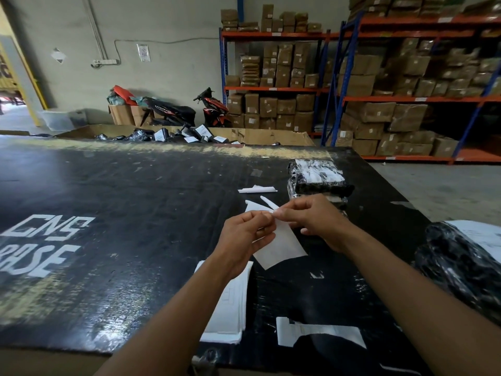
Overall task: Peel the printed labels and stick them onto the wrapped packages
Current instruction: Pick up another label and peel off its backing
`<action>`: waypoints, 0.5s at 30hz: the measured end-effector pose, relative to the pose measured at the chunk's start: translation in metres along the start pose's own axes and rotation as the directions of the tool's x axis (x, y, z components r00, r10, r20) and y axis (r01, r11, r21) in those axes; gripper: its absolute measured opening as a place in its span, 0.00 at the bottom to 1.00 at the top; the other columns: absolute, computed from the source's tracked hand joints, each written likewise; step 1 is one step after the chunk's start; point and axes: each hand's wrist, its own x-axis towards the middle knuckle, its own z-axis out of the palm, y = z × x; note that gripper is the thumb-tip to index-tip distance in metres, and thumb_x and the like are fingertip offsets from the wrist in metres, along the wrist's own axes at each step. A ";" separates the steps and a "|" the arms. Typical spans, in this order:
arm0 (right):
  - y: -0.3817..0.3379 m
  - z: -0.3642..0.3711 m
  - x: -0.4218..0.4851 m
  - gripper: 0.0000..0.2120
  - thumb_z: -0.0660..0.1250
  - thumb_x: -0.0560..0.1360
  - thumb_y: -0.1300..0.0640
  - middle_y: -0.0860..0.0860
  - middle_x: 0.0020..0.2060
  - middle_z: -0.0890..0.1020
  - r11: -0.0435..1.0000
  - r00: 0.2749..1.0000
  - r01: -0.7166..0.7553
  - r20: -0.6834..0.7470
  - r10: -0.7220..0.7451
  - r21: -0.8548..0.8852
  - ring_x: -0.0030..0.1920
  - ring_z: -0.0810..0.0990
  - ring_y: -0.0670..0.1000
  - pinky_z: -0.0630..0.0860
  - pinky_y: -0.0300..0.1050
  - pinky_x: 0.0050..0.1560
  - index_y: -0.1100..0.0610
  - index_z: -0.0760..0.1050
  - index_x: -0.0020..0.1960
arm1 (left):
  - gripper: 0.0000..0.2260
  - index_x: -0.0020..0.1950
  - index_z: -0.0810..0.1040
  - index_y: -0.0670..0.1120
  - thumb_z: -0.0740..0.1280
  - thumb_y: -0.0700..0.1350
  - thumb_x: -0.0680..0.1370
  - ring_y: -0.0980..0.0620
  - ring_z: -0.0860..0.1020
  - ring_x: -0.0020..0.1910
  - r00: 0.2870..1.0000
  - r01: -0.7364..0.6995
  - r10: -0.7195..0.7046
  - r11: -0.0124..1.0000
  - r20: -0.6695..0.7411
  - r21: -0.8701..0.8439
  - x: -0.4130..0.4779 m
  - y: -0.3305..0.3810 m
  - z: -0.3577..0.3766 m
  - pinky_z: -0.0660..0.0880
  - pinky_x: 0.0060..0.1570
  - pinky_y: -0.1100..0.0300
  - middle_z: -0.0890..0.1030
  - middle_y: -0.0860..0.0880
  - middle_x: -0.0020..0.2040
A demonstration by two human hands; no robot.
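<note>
Pinching one corner of a printed label (279, 244), the left hand (244, 240) and right hand (311, 221) meet at the sheet's upper edge, fingertips of both closed on it and nearly touching. They appear to be working the sticker apart from its backing; whether the two layers have begun to separate I cannot tell. The rest of the label hangs down toward 5 o'clock from the fingers, above the black table (122, 213).

Moving outward: at 6 o'clock from the left hand, under the left forearm, lies a stack of unpeeled labels (233, 308) — clearly several sheets thick, so a good deal of work is left. At 12 o'clock from the hands lie curled white backing strips (257, 189), which suggests some labels are already peeled. Beyond the right hand, at about 1 o'clock, sits a pile of wrapped packages (317, 180) in black plastic; the top one carries a white label, so it looks done. At 3 o'clock, by the table's right edge, is another black wrapped parcel (461, 256) with white paper on its top.

Past the table's far edge, at 11 o'clock, a cardboard bin (271, 135) holds more black packages bearing labels — finished ones, by my judgement. The task looks mid-run: one label in hand, not yet stuck.
</note>
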 end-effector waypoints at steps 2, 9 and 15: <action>0.001 0.005 0.000 0.10 0.72 0.73 0.49 0.48 0.43 0.87 1.000 1.000 -0.012 -0.011 0.012 0.010 0.43 0.84 0.45 0.75 0.46 0.47 0.56 0.85 0.46 | 0.06 0.50 0.83 0.39 0.69 0.41 0.78 0.48 0.82 0.48 1.000 -0.001 0.002 1.000 -0.011 0.030 -0.001 -0.001 -0.004 0.81 0.52 0.55 0.84 0.41 0.49; 0.007 0.016 0.003 0.11 0.69 0.76 0.57 0.56 0.38 0.84 0.997 0.992 -0.036 -0.117 0.043 0.062 0.34 0.80 0.46 0.76 0.36 0.36 0.66 0.81 0.44 | 0.05 0.48 0.82 0.38 0.69 0.40 0.78 0.49 0.82 0.45 0.999 0.039 -0.038 0.999 -0.036 0.030 -0.003 -0.005 -0.007 0.81 0.47 0.58 0.84 0.41 0.47; 0.019 0.019 0.013 0.10 0.65 0.79 0.55 0.54 0.38 0.82 0.982 0.983 -0.109 -0.132 0.130 0.155 0.40 0.79 0.51 0.79 0.54 0.51 0.62 0.80 0.47 | 0.05 0.50 0.79 0.35 0.65 0.34 0.76 0.55 0.79 0.32 0.939 0.262 -0.297 0.944 -0.175 -0.199 0.004 -0.004 0.001 0.75 0.27 0.70 0.84 0.40 0.43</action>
